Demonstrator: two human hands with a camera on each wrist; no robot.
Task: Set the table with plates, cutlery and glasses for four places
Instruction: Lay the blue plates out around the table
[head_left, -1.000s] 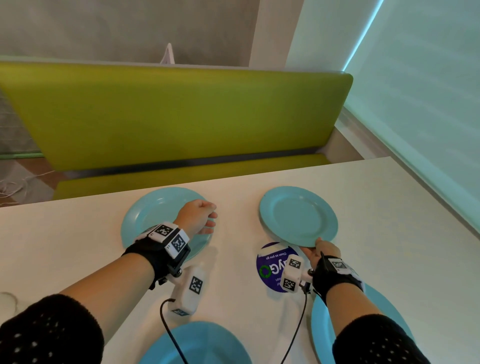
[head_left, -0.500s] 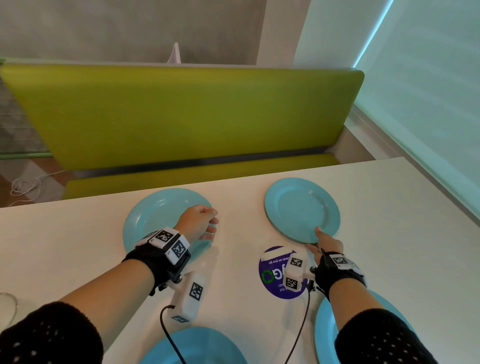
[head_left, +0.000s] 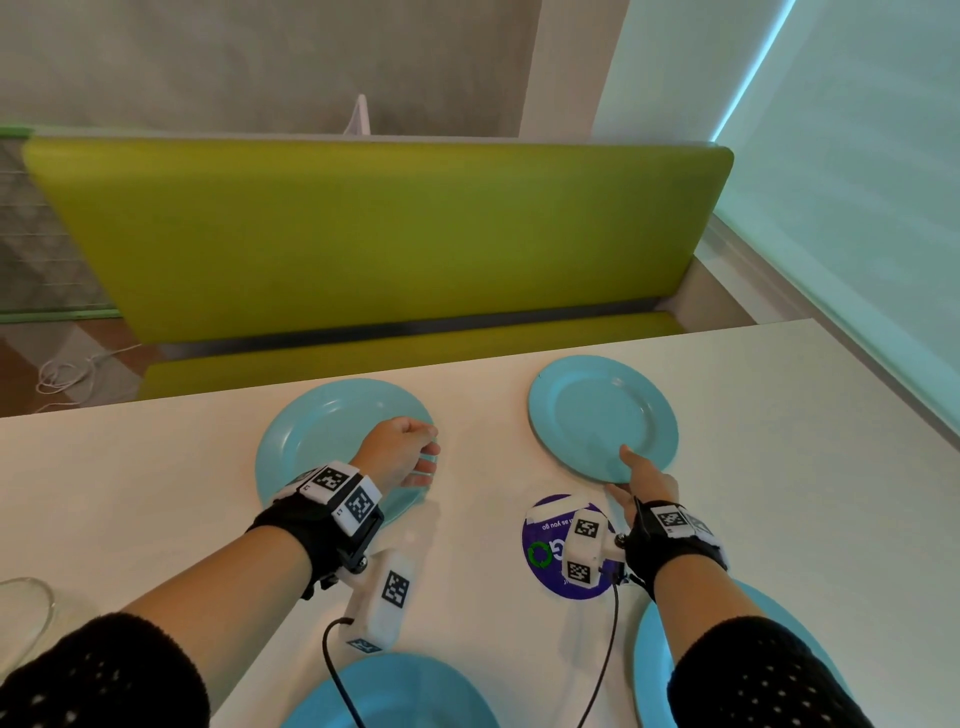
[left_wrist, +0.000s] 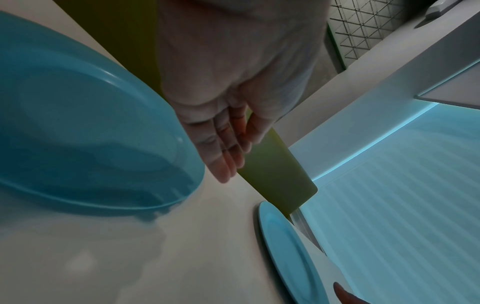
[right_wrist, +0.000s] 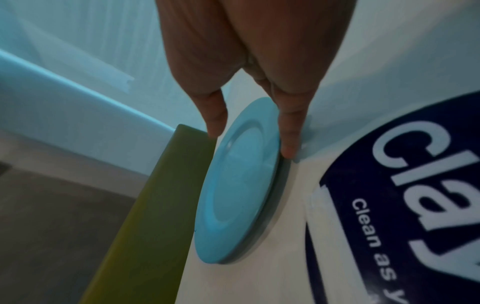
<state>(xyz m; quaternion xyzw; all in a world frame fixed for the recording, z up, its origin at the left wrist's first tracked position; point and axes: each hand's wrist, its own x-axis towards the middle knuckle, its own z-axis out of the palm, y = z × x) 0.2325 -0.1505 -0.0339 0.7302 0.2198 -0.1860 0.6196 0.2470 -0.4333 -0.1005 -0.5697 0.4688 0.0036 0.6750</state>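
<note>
Nearest us, two blue plates sit at the bench's near edge: one (head_left: 400, 691) under the left forearm, one (head_left: 654, 654) under the right. A round purple sticker (head_left: 545, 545) lies just short of the right grip.

Our right hand (head_left: 644, 483) has gone from pinching the far-right plate (head_left: 602, 415) at its near rim to a loosened grip: thumb laid over the rim, fingers straight along the edge beside it, as the right wrist view shows. That plate has slid away from us and now lies flat on the bench, just beyond the grip. We judge it placed.

Our left hand (head_left: 400, 452) hovers over the right rim of the far-left plate (head_left: 332, 436), fingers loosely curved and holding nothing; it has barely shifted.

So four plates are down. Cutlery is nowhere in view; something of clear glass (head_left: 21, 618) shows at the far left edge. Beyond the bench, the green seat (head_left: 363, 234).
</note>
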